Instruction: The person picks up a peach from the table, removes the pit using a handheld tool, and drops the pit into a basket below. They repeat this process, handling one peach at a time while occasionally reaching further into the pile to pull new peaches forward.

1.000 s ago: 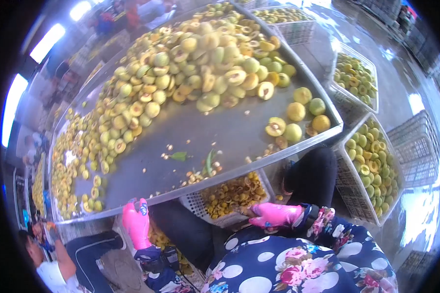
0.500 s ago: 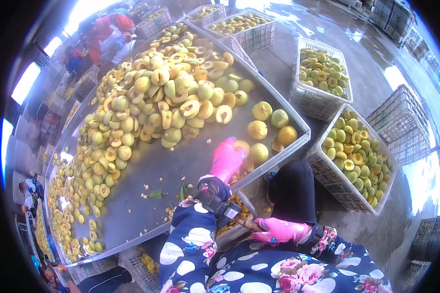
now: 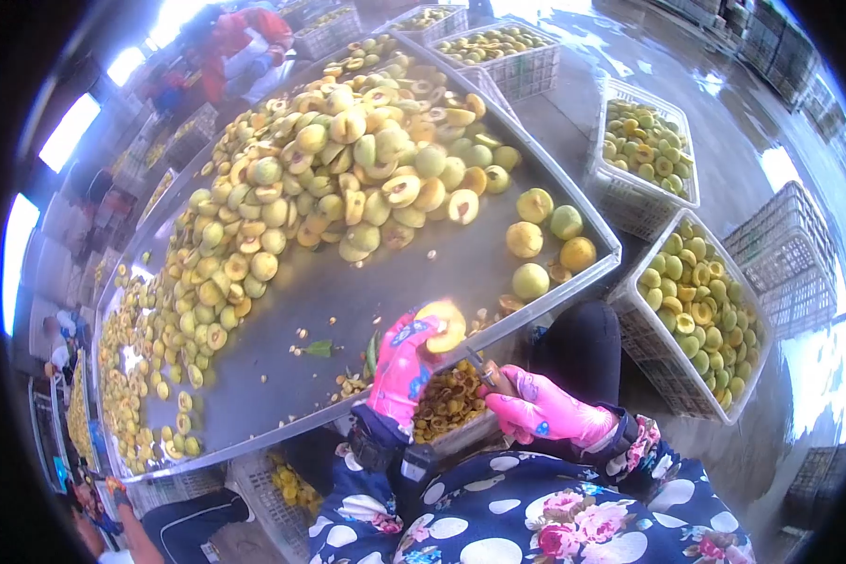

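In a pink glove, my left hand (image 3: 406, 367) grips a halved yellow peach (image 3: 448, 329), its pale orange flesh showing above the near edge of the metal table. My right hand (image 3: 545, 409), gloved alike, is closed round the brown handle of a small metal-tipped pitting tool (image 3: 489, 371). The tool's tip points up toward the peach half, a short way below it. Beneath both hands sits a crate of pits and scraps (image 3: 449, 399). Several whole peaches (image 3: 530, 280) lie at the table's right corner.
A large heap of halved peaches (image 3: 348, 160) covers the far and left parts of the metal table (image 3: 301, 291). Crates of fruit (image 3: 700, 315) stand on the wet floor at right, beside stacked crates (image 3: 785, 254). Other people (image 3: 249, 56) are at far left and lower left.
My left hand has drawn back from the table corner toward me, lifting a peach half. My right hand has raised the tool toward it. The camera view has shifted slightly.
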A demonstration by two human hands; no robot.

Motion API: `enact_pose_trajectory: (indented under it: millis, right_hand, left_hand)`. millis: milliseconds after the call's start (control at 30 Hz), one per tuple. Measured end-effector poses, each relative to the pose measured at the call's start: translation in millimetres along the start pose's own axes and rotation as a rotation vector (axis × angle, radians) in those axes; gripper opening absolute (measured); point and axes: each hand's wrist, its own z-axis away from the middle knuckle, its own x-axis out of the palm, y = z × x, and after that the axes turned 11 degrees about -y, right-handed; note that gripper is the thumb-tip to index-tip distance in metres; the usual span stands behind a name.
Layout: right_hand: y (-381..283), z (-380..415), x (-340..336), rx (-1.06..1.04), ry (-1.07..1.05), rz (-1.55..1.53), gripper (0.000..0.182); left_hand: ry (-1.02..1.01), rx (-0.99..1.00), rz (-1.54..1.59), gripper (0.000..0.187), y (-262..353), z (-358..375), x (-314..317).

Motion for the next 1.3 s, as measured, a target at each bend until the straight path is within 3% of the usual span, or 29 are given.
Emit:
enact_pose_trajectory:
  millis: [33,133,167,267,500,700,1000,1167,1267,1300]
  right_hand:
    - [-1,-5,4,0.003,-0.017,0.014,0.028]
    - [-7,-15,23,0.013,-0.07,0.091,0.028]
    - [-7,-15,28,0.018,-0.085,0.122,0.028]
    - [10,-24,29,0.028,-0.064,0.127,0.028]
    - [0,-26,46,-0.112,0.042,0.63,0.028]
    - [0,-28,54,-0.136,0.111,0.752,0.029]
    - [2,-31,58,-0.114,0.144,0.865,0.026]
    - [41,-45,42,-0.493,0.155,1.246,0.019]
    - [72,-62,23,-0.586,0.219,1.678,0.019]
    - [68,-61,26,-0.532,0.204,1.658,0.02]
  left_hand:
    - [0.058,0.008,0.101,0.029,-1,11,6]
    - [-0.125,0.042,0.295,0.03,-5,30,-13]
    - [0.041,-0.004,0.518,0.036,-11,38,-12]
    - [0.038,0.012,0.689,0.039,3,54,-3]
    - [-0.143,0.076,0.477,0.045,-6,72,-21]
    - [0.032,0.103,0.458,0.043,-8,77,-11]
    - [0.087,0.146,0.35,0.041,-11,80,-1]
    - [0.091,0.204,0.356,0.033,-22,79,-3]
    - [0.168,0.275,0.305,0.028,-28,75,-1]
    - [0.202,0.305,0.278,0.027,-29,74,0]
